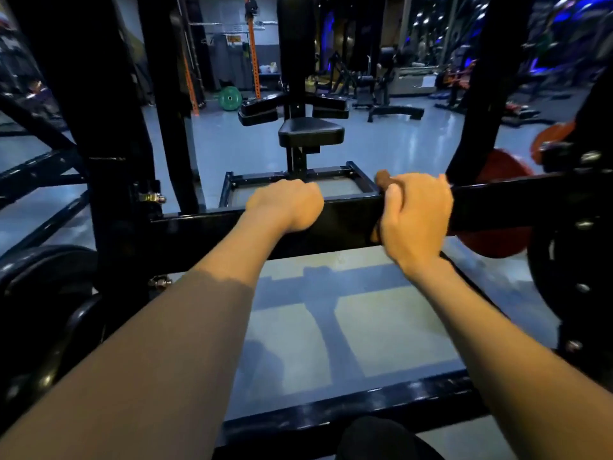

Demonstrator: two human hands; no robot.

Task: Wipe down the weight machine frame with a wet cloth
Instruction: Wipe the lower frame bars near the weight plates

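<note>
A black horizontal crossbar [345,217] of the weight machine frame runs across the middle of the head view. My left hand [288,204] curls over its top edge near the centre, fingers hooked behind the bar. My right hand [416,214] is wrapped over the bar a little further right and holds a brown cloth [383,180] against it; only a bit of cloth shows above and below the fingers. Black uprights [109,127] rise at the left and at the right.
A black padded seat [310,132] on a post stands beyond the bar. Red weight plates [501,207] hang at the right, black plates [43,293] at the lower left. A lower frame bar [348,413] crosses near my knee. Grey gym floor and other machines lie behind.
</note>
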